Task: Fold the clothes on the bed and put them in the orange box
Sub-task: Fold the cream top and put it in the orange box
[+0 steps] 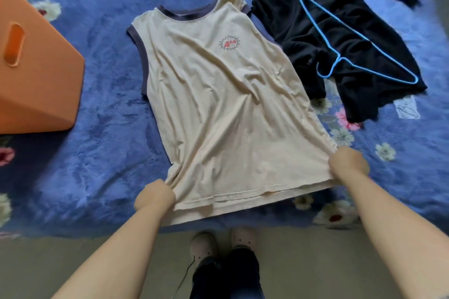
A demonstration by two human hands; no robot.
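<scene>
From the head camera we see our left hand (155,195) and right hand (348,161) each curled tight on a bottom corner of the cream shirt (226,104), which lies spread on the blue blanket (102,104). To do this step well, we think we should pull both corners evenly so the wrinkles go flat before we fold. The orange box (36,68) sits left of the shirt. We count one cream shirt, one black top (352,31) right of the shirt, one blue hanger (349,43) on it, and one box.
</scene>
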